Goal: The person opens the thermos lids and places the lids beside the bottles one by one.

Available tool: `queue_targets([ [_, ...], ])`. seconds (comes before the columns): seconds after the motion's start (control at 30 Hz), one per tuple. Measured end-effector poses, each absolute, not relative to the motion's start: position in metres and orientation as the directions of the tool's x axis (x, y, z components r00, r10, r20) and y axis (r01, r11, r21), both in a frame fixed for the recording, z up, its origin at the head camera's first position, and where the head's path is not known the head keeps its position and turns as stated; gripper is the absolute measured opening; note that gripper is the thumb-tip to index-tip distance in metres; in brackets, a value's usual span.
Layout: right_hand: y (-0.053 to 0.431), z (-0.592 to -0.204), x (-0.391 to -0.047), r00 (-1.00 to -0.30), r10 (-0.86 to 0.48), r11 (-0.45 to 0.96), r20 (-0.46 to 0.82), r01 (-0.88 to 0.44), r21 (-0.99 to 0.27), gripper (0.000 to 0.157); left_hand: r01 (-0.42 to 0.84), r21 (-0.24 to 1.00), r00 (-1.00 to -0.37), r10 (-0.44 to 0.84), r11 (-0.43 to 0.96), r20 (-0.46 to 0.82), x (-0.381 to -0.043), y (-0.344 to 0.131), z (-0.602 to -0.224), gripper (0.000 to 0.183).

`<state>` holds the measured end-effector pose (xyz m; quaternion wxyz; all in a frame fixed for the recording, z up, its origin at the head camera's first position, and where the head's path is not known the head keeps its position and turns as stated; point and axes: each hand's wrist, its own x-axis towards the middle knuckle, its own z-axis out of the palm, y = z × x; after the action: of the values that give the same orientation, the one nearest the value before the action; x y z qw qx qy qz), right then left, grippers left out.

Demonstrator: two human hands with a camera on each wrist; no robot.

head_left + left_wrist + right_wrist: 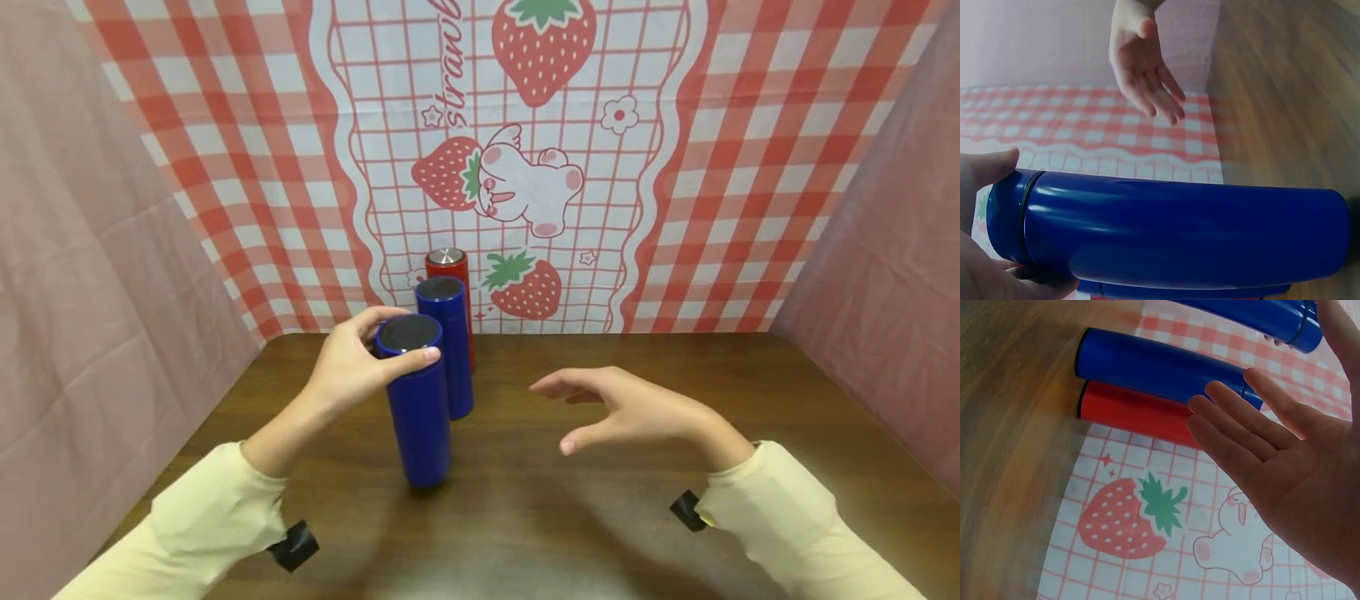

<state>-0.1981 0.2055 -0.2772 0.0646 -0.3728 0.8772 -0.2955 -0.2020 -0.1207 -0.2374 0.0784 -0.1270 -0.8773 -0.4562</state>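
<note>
My left hand (348, 362) grips a blue thermos flask (420, 425) around its lid, thumb on the near side and fingers on the far side. The flask is upright, close over the table, with a dark round top. Just behind it stands a second blue thermos flask (457, 358). Farther back, a red thermos flask (447, 265) with a silvery lid top is partly hidden by the blue ones. To the right of the flasks my right hand (618, 408) hovers above the table, fingers extended, thumb apart, holding nothing. The right wrist view shows its open palm (1310, 475).
The brown wooden table (525, 533) reaches back to a hanging cloth (637, 183) with strawberries and red checks. Pink curtains flank it on the left (112, 275) and the right (885, 250).
</note>
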Motion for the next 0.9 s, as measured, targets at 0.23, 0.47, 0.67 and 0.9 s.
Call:
queue_targets([
  [0.23, 0.201, -0.279, -0.197, -0.703, -0.703, 0.527, 0.111, -0.619, -0.582, 0.063, 0.318, 0.811, -0.948, 0.186, 0.490, 0.260, -0.196, -0.101, -0.236, 0.056],
  [0.47, 0.194, -0.284, -0.199, -0.650, -0.748, 0.469, 0.136, -0.662, -0.585, 0.073, 0.367, 0.842, -0.923, 0.264, 0.396, 0.278, -0.194, -0.082, -0.237, 0.055],
  [0.67, 0.190, -0.287, -0.199, -0.636, -0.757, 0.435, 0.151, -0.663, -0.610, 0.077, 0.391, 0.856, -0.901, 0.329, 0.339, 0.281, -0.194, -0.066, -0.242, 0.056],
  [0.9, 0.185, -0.292, -0.200, -0.656, -0.730, 0.405, 0.195, -0.643, -0.650, 0.084, 0.477, 0.837, -0.849, 0.387, 0.268, 0.360, -0.195, -0.051, -0.246, 0.054],
])
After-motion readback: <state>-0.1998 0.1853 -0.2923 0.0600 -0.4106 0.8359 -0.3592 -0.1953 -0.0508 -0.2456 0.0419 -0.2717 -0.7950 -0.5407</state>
